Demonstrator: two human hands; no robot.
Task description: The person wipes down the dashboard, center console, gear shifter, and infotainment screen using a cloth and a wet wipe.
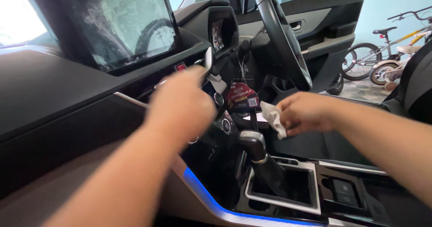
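Both arms outstretched, right hand (302, 113) pinched.

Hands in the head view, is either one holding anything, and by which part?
The right hand pinches a crumpled white cloth by its upper end. The left hand is blurred; no grip can be told.

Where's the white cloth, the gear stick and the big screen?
white cloth (273, 117), head view, on its crumpled middle.
gear stick (253, 142), head view, on the knob's top.
big screen (128, 22), head view, on the glass centre.
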